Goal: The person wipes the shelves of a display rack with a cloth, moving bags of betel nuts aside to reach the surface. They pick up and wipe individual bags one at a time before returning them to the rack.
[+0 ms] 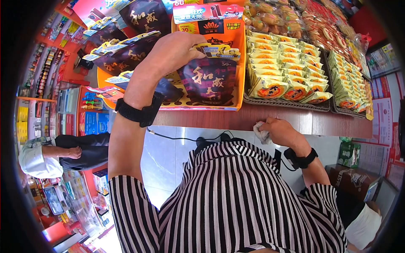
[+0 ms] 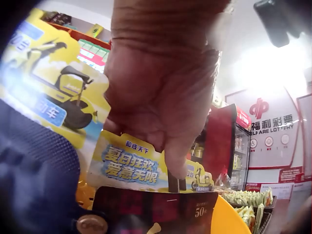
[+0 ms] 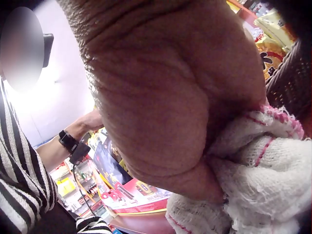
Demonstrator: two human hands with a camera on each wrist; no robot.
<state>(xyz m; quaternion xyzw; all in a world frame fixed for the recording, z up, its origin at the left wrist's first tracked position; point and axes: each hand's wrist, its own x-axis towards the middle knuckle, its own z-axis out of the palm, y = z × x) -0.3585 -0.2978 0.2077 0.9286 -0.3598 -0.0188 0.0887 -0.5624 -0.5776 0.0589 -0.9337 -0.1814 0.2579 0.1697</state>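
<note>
My left hand [image 1: 179, 48] pinches the yellow header card [image 2: 129, 165] on top of a dark purple pouch [image 1: 206, 82] with white lettering and a "50" mark. That pouch stands upright at the front right corner of an orange display box [image 1: 241, 67], and more dark pouches [image 1: 126, 59] with similar cards fill the box beside and behind it. In the left wrist view my thumb lies over the front of the card; the fingertips are hidden behind it. At the counter's front edge, my right hand [image 1: 283, 133] grips a bunched white cloth [image 3: 273, 180] with pink stitching.
Wicker baskets [image 1: 287, 103] of yellow-wrapped snacks [image 1: 270, 86] stand right of the box on the reddish wooden counter [image 1: 202, 120]. Packaged goods [image 1: 325, 31] lie behind them. A black cable [image 1: 181, 138] hangs below my left wrist. Another person [image 1: 46, 158] is at the left, near shelves.
</note>
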